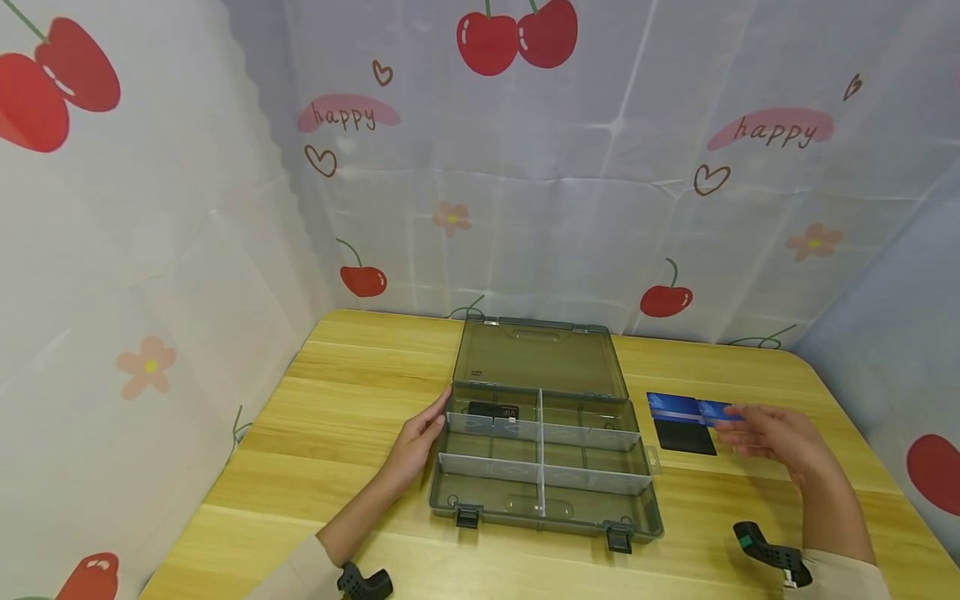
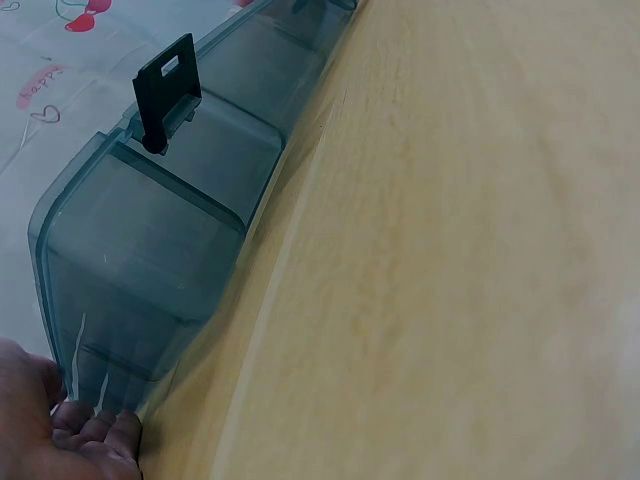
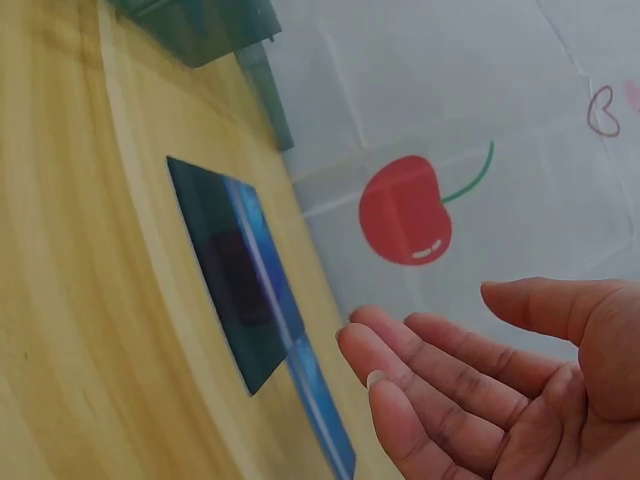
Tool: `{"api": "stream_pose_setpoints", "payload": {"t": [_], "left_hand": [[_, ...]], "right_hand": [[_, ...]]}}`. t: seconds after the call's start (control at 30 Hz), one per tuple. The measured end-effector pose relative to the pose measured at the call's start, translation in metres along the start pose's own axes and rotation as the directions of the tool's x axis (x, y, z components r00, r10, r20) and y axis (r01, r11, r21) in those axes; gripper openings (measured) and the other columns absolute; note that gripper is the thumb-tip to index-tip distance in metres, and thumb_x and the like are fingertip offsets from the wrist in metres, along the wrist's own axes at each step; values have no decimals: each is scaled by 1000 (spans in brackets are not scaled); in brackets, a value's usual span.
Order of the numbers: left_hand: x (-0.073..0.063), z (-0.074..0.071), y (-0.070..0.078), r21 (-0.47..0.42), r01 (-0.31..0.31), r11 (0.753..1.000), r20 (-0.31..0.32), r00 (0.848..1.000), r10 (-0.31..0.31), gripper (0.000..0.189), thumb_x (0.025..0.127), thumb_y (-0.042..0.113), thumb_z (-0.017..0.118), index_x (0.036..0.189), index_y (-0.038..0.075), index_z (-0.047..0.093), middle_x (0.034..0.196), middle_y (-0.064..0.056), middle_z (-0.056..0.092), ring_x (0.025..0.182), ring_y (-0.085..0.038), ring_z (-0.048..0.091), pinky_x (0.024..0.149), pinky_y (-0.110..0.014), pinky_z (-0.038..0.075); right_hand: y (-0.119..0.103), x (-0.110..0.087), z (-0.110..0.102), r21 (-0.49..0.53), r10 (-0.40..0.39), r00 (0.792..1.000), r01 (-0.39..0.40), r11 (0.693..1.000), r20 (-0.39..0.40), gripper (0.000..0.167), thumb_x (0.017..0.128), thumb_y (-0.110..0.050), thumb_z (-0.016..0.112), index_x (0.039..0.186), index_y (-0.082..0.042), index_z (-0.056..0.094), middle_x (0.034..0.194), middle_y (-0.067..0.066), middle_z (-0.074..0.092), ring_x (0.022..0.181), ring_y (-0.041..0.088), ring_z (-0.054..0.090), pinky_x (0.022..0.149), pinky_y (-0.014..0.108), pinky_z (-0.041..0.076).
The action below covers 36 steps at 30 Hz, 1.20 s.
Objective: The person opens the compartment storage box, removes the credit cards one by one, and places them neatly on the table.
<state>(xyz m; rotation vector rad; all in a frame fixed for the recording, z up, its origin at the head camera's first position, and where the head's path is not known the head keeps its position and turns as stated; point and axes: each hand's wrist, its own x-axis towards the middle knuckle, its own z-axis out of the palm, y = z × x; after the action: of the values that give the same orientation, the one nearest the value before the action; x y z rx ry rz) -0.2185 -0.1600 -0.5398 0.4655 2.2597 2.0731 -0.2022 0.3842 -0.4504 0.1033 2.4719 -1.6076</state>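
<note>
A smoky, see-through compartment box [image 1: 542, 500] lies on the table with its lid [image 1: 536, 358] folded back. My left hand [image 1: 414, 442] touches the box's left wall; in the left wrist view its fingertips [image 2: 122, 436] rest against that side. In the back left compartment lies a black card [image 1: 491, 410] marked VIP. To the right of the box lie a blue card [image 1: 672, 407], another blue card [image 1: 716, 412] beside it and a black card [image 1: 686, 437] in front. Above the right-hand blue card hovers my right hand [image 1: 780, 437], fingers loosely extended, holding nothing.
White dividers [image 1: 596, 477] split the box into several compartments. Two dark latches [image 1: 618, 538] jut from its front edge. A cherry-print curtain [image 1: 540, 225] stands behind the wooden table [image 1: 337, 392] and at both sides.
</note>
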Motion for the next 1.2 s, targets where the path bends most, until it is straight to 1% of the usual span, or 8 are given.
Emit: {"api": "stream_pose_setpoints", "payload": {"t": [0.17,0.27,0.43,0.6,0.73,0.9,1.0,1.2], "left_hand": [[-1,0,0,1,3,1000,-5,1000,-3,47,111,13,42,157,7,36,164,-6,29,153,-25,21,123,-43,18],[-1,-1,-1,4,6,1000,-5,1000,-6,48,111,13,42,157,7,36,164,-6,29,153,-25,21,123,-42,18],[-1,-1,-1,7,6,1000,-3,1000,-6,48,111,14,42,158,7,35,164,-6,29,153,-26,21,123,-43,18],[-2,-1,0,2,14,1000,-1,1000,-14,48,111,15,42,158,9,35,164,-3,29,153,-23,21,122,-40,20],[-2,0,2,-6,17,1000,-1,1000,-17,48,111,14,42,158,9,35,164,-3,30,153,-21,21,122,-38,21],[-1,-1,2,-12,22,1000,7,1000,-22,48,111,14,41,158,9,35,164,-1,30,152,-19,21,121,-36,22],[-1,-1,2,-13,21,1000,9,1000,-21,48,111,15,42,158,10,34,164,-1,29,153,-20,21,122,-37,22],[-1,0,2,-5,20,1000,2,1000,-20,48,111,14,41,158,10,35,164,-1,30,153,-20,21,122,-36,20]], "right_hand": [[-12,-2,4,-33,-34,999,34,999,-11,65,111,-37,38,142,20,42,107,7,77,92,13,75,77,34,62],[-20,-5,6,-63,-53,999,53,997,-2,66,111,-38,38,143,19,42,110,7,76,93,13,75,79,35,62],[-32,-10,11,-69,-64,998,65,996,9,65,110,-38,40,144,18,40,111,7,76,94,13,74,79,33,62],[-44,-13,16,-78,-75,997,76,994,15,63,111,-35,41,145,18,40,110,5,76,94,11,74,79,31,61],[-53,-16,20,-76,-94,996,94,993,9,63,110,-37,43,145,15,43,109,2,76,94,11,73,79,28,61],[-65,-19,29,-87,-123,992,123,989,14,67,109,-43,44,146,13,43,114,10,75,96,13,73,81,29,61],[-70,-20,33,-88,-127,992,128,988,22,67,108,-43,44,146,13,43,115,11,75,97,13,73,81,29,61],[-77,-19,44,-71,-150,988,151,986,23,64,108,-41,45,145,11,46,115,14,74,97,17,74,81,29,61]]}}
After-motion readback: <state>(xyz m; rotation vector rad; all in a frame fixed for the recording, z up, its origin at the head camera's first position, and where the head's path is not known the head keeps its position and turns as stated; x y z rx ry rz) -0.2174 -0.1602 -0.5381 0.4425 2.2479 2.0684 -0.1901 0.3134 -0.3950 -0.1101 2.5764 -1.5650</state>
